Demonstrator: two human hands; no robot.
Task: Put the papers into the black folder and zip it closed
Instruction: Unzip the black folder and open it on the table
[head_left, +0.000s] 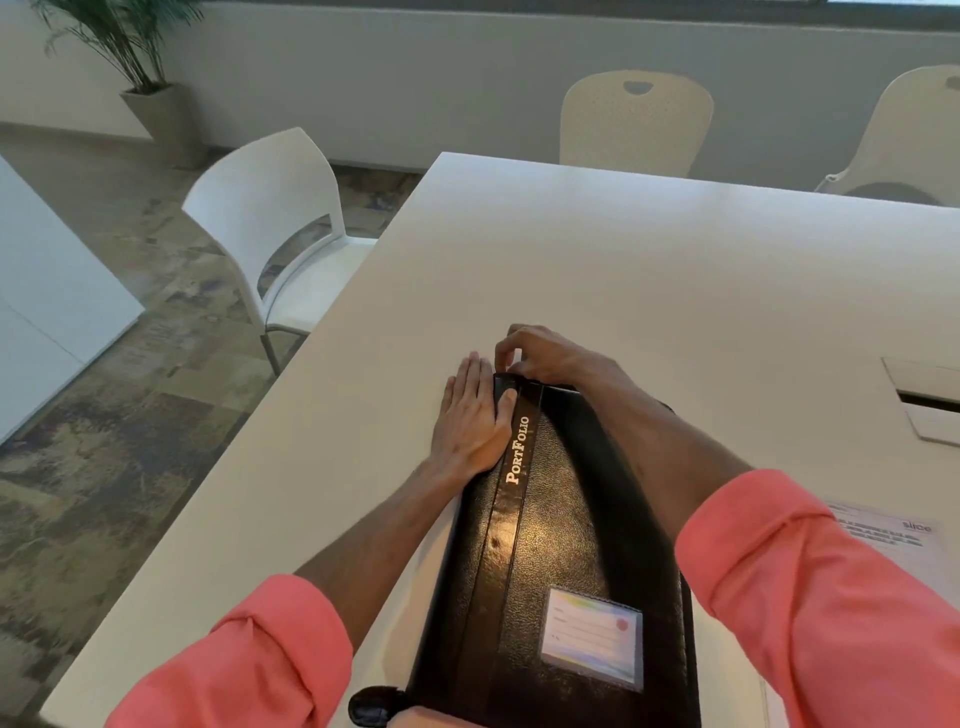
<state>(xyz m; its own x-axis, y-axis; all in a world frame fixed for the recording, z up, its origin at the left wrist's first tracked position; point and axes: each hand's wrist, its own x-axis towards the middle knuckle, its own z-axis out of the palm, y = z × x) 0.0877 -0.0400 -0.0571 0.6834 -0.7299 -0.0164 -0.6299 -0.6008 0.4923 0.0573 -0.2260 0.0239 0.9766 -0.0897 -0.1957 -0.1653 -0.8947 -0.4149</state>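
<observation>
The black folder (561, 545) lies closed on the white table (623, 270), its spine marked "PortFolio" and a name card on its cover. My left hand (475, 415) rests flat against the folder's left edge near the far corner, thumb on the spine. My right hand (545, 356) is at the far corner with fingertips pinched together on something small, apparently the zip pull; the pull itself is hidden. A printed paper (893, 535) lies on the table to the right, partly behind my right sleeve.
A white chair (275, 228) stands at the table's left edge, two cream chairs (636, 122) along the far side. A cable hatch (930, 405) is set into the table at right. A potted plant (130, 57) stands at the far left.
</observation>
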